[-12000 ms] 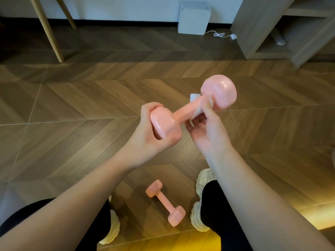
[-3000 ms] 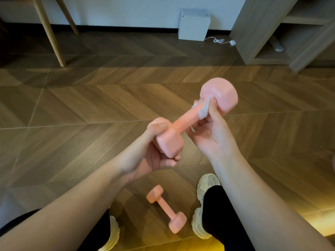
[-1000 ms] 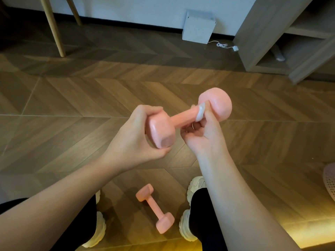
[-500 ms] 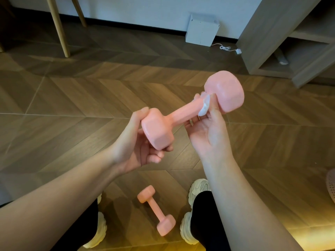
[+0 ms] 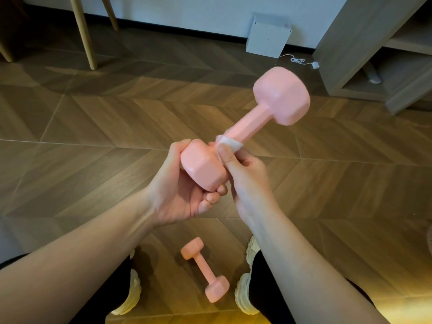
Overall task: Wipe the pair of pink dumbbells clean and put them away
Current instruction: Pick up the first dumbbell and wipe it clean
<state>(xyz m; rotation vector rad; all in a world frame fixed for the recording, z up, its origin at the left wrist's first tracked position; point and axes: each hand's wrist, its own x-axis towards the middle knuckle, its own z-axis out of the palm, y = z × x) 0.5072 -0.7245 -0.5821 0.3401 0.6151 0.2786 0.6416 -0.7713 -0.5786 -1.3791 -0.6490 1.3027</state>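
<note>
Herringbone wood floor point(image 5: 93, 160) fills most of the view, running back to a white wall with a dark skirting. A small white box point(image 5: 267, 37) stands against that wall, and a white cable point(image 5: 298, 60) lies on the floor just beside it. To the right is a pale wooden shelf point(image 5: 346, 54), and at upper left two slanting wooden legs point(image 5: 84, 33).

One pink dumbbell point(image 5: 250, 127) is held in the air over the floor, tilted, its far head up and to the right. The left grip point(image 5: 182, 190) is curled round the near head, thumb over the top and fingers underneath. The right grip point(image 5: 245, 178) pinches a white wipe point(image 5: 230, 143) against the handle, right next to the near head, with the thumb pressing the wipe down and the fingers wrapped behind.

The second dumbbell point(image 5: 204, 270) lies flat on the floor below the hands, between the person's pale shoes point(image 5: 244, 300), its near head just beside the right shoe with a narrow gap between them.
</note>
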